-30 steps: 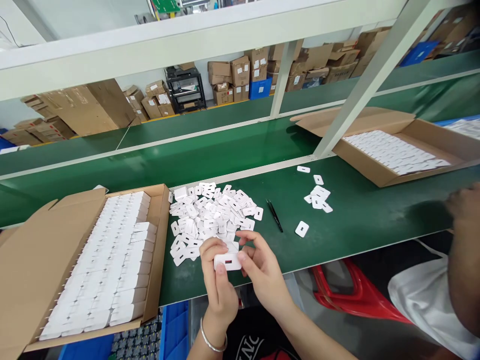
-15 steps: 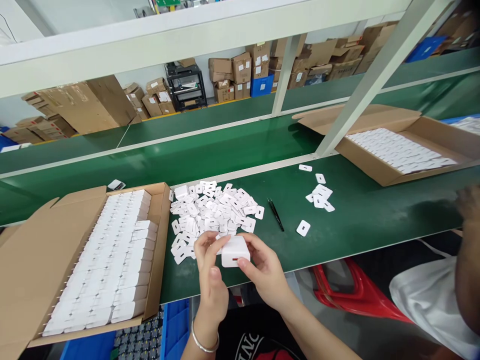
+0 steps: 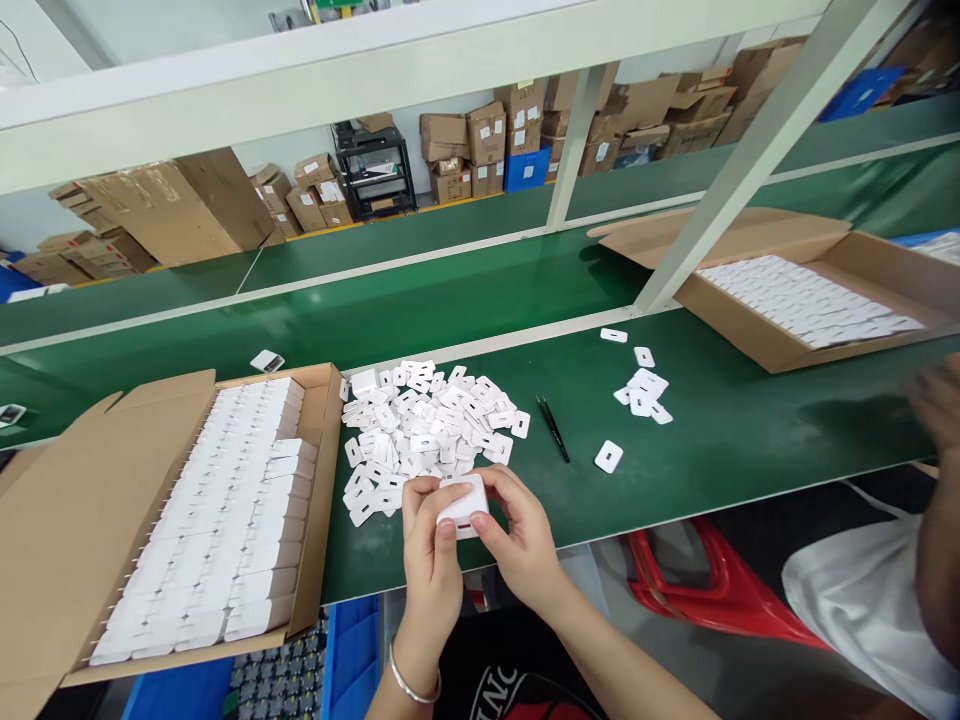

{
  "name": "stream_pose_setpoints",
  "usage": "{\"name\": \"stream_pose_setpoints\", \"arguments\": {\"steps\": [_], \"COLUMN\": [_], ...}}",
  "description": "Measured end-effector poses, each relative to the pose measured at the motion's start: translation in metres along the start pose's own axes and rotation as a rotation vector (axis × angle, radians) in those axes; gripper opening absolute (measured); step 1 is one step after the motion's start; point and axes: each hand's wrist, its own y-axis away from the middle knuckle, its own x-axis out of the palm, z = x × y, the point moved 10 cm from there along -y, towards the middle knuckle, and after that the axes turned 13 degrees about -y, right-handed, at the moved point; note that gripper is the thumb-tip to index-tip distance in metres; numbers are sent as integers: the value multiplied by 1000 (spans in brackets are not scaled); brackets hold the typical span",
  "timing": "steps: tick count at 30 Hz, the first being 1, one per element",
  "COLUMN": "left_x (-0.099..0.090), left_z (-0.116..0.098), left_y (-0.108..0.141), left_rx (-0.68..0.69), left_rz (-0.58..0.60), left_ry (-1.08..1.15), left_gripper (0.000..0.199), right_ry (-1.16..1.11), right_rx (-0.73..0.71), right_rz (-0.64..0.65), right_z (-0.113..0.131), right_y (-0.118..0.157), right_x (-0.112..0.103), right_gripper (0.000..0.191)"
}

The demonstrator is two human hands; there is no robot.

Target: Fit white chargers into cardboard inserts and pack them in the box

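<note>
Nearest the wearer, the left hand [image 3: 433,545], a silver bracelet [image 3: 411,686] around its wrist, and the right hand [image 3: 519,535] meet above the front edge of the green counter [image 3: 577,500]. The fingers of both hands are clamped on one white block [image 3: 466,503], left on one side and right on the other, and a small red mark shows on its end facing the wearer. Below the counter edge, to the left, a blue bin [image 3: 352,655] stands beside many small dark parts [image 3: 277,682]; to the right is a red chair [image 3: 697,590]. On the counter at left, an open carton [image 3: 330,440] holds rows of white blocks [image 3: 202,520]. Just beyond the hands, beside that carton, lies a loose heap of white plates [image 3: 431,430], most with a small slot. To its right rest black tweezers [image 3: 553,430], then a single plate [image 3: 609,457] and, a little farther, a small cluster of plates [image 3: 646,392]. At far right a co-worker's hand [image 3: 937,400] is blurred, near a second open carton [image 3: 750,335] of white pieces [image 3: 810,300]. Past the counter, a sunken green strip [image 3: 420,310] carries two white pieces at left, and stacked cardboard boxes [image 3: 487,135] and a black rack [image 3: 375,175] stand behind.
</note>
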Motion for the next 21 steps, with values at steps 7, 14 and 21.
{"name": "stream_pose_setpoints", "arguments": {"steps": [7, 14, 21], "left_x": [9, 16, 18], "left_z": [6, 8, 5], "left_y": [0, 0, 1], "left_rx": [-66, -43, -8], "left_rz": [79, 78, 58], "left_ry": [-65, -157, -142], "left_gripper": [47, 42, 37], "right_ry": [17, 30, 20], "right_rx": [53, 77, 38], "right_rz": [-50, -80, -101], "right_z": [-12, -23, -27], "right_y": [-1, 1, 4], "right_x": [-8, -13, -14], "right_gripper": [31, 30, 32]}}
